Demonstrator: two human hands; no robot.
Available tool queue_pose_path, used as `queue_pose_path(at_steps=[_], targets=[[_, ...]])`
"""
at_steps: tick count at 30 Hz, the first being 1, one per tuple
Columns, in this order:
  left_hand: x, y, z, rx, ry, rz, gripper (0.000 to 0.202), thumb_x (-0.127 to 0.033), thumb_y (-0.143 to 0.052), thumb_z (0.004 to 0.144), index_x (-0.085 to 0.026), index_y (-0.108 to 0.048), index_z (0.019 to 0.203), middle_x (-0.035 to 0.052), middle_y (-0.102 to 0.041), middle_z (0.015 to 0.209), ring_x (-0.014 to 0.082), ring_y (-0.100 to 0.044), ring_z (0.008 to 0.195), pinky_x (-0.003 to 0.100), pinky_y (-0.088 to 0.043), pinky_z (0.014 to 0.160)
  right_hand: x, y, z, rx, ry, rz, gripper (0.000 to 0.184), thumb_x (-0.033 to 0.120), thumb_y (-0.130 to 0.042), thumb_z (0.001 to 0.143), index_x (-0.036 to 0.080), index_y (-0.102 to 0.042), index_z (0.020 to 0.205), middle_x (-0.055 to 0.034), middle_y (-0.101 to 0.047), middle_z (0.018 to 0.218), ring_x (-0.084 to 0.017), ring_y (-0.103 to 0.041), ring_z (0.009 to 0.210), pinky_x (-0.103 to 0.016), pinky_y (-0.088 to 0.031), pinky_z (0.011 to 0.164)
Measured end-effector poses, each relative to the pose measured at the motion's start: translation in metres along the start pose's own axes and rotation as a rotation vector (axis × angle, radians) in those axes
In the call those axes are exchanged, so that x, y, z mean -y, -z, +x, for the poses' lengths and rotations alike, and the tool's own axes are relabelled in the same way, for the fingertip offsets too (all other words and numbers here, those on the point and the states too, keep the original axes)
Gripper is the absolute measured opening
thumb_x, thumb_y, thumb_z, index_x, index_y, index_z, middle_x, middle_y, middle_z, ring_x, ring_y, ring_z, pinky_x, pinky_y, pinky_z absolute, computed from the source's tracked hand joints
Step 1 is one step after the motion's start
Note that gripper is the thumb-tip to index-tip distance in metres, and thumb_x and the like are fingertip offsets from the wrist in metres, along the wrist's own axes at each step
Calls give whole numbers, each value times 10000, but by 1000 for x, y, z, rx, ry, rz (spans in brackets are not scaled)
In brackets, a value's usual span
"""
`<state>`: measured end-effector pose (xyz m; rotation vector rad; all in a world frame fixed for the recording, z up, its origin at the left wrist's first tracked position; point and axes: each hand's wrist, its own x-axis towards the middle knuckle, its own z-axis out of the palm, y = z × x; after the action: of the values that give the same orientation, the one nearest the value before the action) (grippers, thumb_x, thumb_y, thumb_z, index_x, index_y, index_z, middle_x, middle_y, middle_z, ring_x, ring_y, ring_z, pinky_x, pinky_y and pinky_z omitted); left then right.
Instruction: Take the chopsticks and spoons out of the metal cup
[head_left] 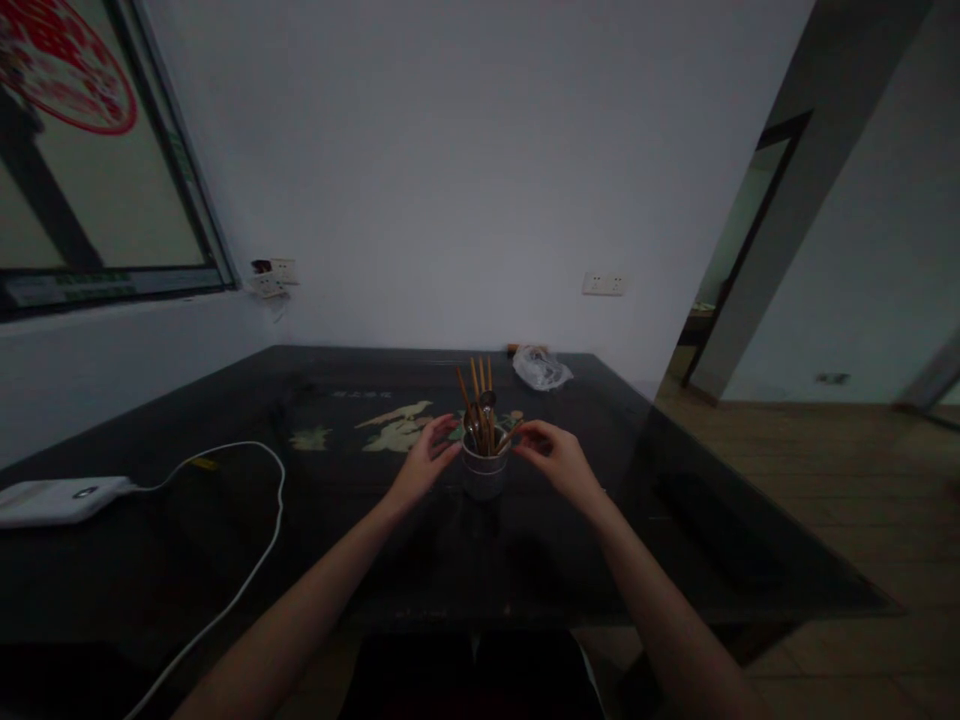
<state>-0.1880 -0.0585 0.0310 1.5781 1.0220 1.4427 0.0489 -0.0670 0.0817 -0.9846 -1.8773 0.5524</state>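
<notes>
A small grey metal cup (pixel 484 478) stands upright on the dark table and holds several wooden chopsticks (pixel 475 378) and metal spoons (pixel 488 399). Just left of its rim is my left hand (pixel 429 455), thumb and fingers apart with nothing between them. On the other side, my right hand (pixel 553 455) has its thumb and fingertips closed at the upper end of one wooden chopstick (pixel 508 438), which leans right over the rim. The lower ends of the utensils are hidden inside the cup.
The glossy black table (pixel 330 580) bears a printed bird picture (pixel 397 428). A crumpled clear plastic bag (pixel 541 368) lies near the wall. At left are a white power bank (pixel 64 500) and its white cable (pixel 281 500). A dark flat object (pixel 716 525) lies at right.
</notes>
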Motion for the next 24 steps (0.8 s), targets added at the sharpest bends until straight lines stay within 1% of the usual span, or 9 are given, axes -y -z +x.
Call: queue_pose_path(at_steps=[4, 7, 11, 16, 18, 20, 24], targets=[[-5, 0, 2, 90, 63, 8, 808, -381, -736, 664, -219, -351, 1355, 155, -399, 1412, 275, -333, 1340, 452, -324, 1062, 6, -10, 3, 44, 2, 15, 288, 280, -710, 695, 162, -656, 952, 4, -603, 694, -127, -525, 616, -243, -400, 581], [-9, 1, 4, 114, 94, 42, 872, -383, -752, 641, -199, -327, 1381, 168, -375, 1429, 282, -307, 1354, 460, -291, 1081, 8, -21, 6, 26, -17, 39, 280, 270, -728, 676, 155, -669, 924, 13, -589, 668, -113, -486, 576, -232, -378, 556], [-14, -1, 6, 125, 57, 124, 905, -373, -762, 633, -186, -317, 1398, 172, -357, 1439, 292, -310, 1349, 470, -292, 1079, 11, -33, 11, 5, -10, 41, 266, 251, -748, 651, 150, -690, 890, 17, -584, 643, -110, -477, 575, -221, -365, 553], [-11, -4, 15, 134, 26, 218, 944, -372, -783, 599, -165, -330, 1402, 182, -336, 1450, 324, -312, 1344, 479, -305, 1072, 13, -39, 19, 41, 14, 10, 212, 224, -739, 663, 161, -709, 863, 8, -619, 660, -111, -508, 589, -215, -352, 553], [-10, -6, 22, 161, 25, 203, 952, -361, -791, 581, -171, -339, 1397, 172, -339, 1454, 319, -327, 1338, 460, -301, 1081, 13, -40, 23, 52, 17, -7, 173, 233, -733, 677, 164, -718, 836, 3, -626, 646, -115, -519, 585, -216, -349, 547], [-11, -8, 31, 213, 12, 144, 929, -345, -788, 584, -184, -351, 1388, 154, -376, 1440, 299, -357, 1326, 437, -297, 1089, 12, -40, 29, 53, 16, -14, 137, 243, -718, 697, 161, -721, 806, -10, -645, 652, -122, -537, 591, -219, -360, 550], [-16, -9, 46, 296, 8, 20, 847, -306, -773, 610, -202, -385, 1356, 141, -427, 1413, 274, -422, 1286, 421, -331, 1072, 5, -39, 42, 24, 19, 6, 115, 246, -681, 728, 150, -707, 785, -45, -695, 737, -143, -592, 638, -230, -411, 593]])
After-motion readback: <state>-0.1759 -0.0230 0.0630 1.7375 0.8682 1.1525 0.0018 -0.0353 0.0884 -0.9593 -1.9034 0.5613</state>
